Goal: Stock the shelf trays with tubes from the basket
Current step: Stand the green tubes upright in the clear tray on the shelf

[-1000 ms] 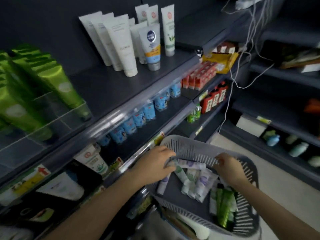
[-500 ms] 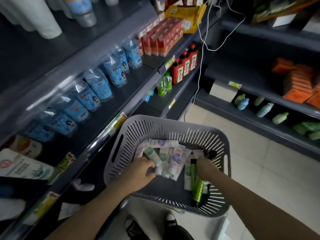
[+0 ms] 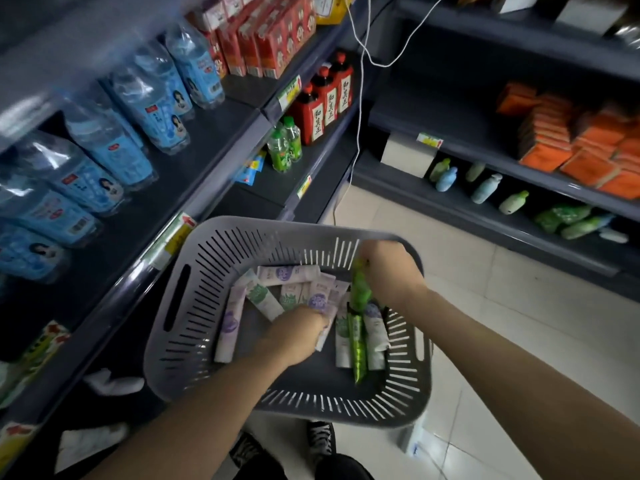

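Reaching into the grey slotted basket (image 3: 263,227), both hands are working among the tubes. The right hand (image 3: 389,271) is gripping a green tube (image 3: 361,289) by its upper end, fingers curled round it, holding it upright just inside the far rim. The left hand (image 3: 298,336) is bearing down on the pale printed tubes (image 3: 287,273) heaped mid-basket; its fingertips are hiding beneath it, so I cannot tell whether they are closing on one. These tubes are looking light, soft-walled and glossy, likely to dent or slip if squeezed mid-body, so taking hold at the stiffer cap or crimped end is seeming safer
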